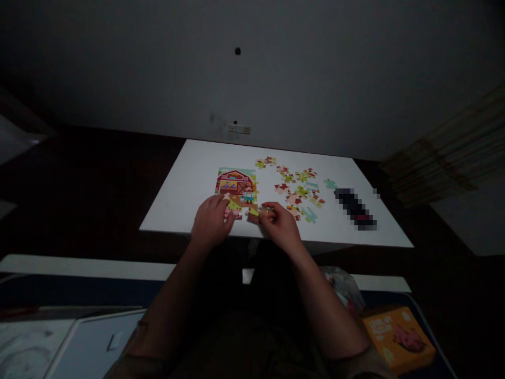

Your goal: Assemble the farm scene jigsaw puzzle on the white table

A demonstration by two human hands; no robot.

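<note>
A partly joined jigsaw puzzle [236, 184] with a red barn and a figure lies on the white table [177, 210]. My left hand [212, 220] rests flat over its lower left corner, fingers stretched out and covering part of the picture. At the puzzle's lower right, my right hand [281, 223] pinches a brown and green puzzle piece [253, 216] by its right side. That piece sits slightly tilted beside the joined part; whether the two touch is unclear. Loose puzzle pieces [302, 192] are scattered to the right of the joined part.
A dark pixelated object [355, 208] lies near the table's right end. Below, on the seat, are an orange puzzle box [400, 339] and a clear plastic bag [343, 287] at right. A pale flat panel [94, 345] is at lower left. Behind the table stands a wall [300, 95].
</note>
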